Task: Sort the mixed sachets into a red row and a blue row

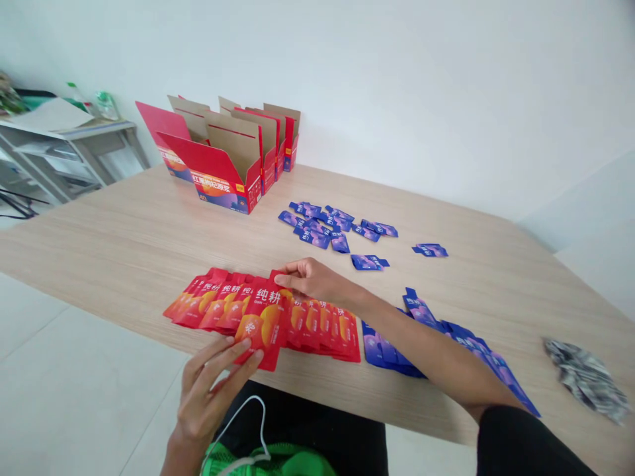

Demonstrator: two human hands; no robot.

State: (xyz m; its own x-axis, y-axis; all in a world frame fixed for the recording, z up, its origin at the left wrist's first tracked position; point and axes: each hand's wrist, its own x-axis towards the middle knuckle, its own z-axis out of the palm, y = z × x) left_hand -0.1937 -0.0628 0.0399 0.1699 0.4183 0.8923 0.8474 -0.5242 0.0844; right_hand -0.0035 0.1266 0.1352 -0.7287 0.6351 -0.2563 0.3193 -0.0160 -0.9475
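Observation:
A row of several red sachets [317,324] lies fanned along the near edge of the wooden table [124,238]. One red sachet [262,320] on top of the row is gripped at both ends. My left hand [211,387] pinches its lower edge from below the table edge. My right hand [310,279] pinches its top edge, with the forearm stretched across a row of blue sachets [446,334] to the right.
Open red cardboard boxes [223,155] stand at the back of the table. Loose blue sachets [330,228] are scattered mid-table, two more [429,250] further right. Crumpled silvery wrapping [585,377] lies at the right edge. A grey shelf unit [64,155] stands at the left.

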